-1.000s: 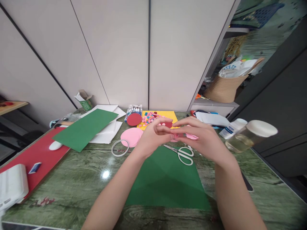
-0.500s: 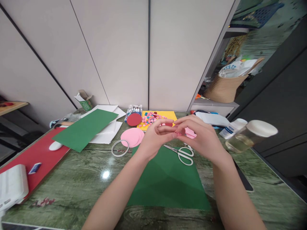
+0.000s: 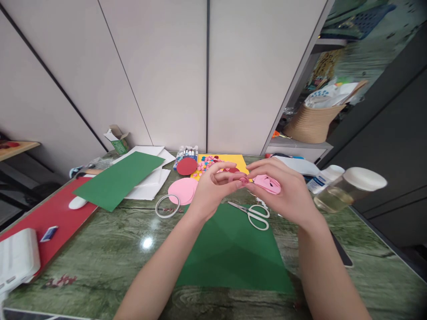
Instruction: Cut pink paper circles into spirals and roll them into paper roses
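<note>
My left hand point(image 3: 215, 189) pinches a small rolled strip of pink paper point(image 3: 243, 180) between thumb and fingers, above the table. My right hand point(image 3: 283, 186) is closed lightly at the roll's right side, thumb and fingertips against it. Just behind the right fingers shows a pink paper piece point(image 3: 267, 184) with dark gaps, partly hidden by that hand. Below the hands lie white-handled scissors point(image 3: 256, 216), their blades pointing left, on a green paper sheet point(image 3: 233, 258). Left of my left hand are pink paper circles point(image 3: 180, 190) and a roll of tape point(image 3: 160, 208).
A yellow sheet point(image 3: 238, 159) bears pink and coloured beads point(image 3: 207, 163). A red circle point(image 3: 187, 166) rests by a marker box point(image 3: 185, 152). Green point(image 3: 120, 178) and red sheets point(image 3: 63, 222) lie left. At right stand a lidded jar point(image 3: 347, 191) and a phone point(image 3: 342, 251).
My right hand has shifted slightly right, and its fingers have spread a little. More of the pink roll and the pink paper behind it now shows. My left hand has barely moved.
</note>
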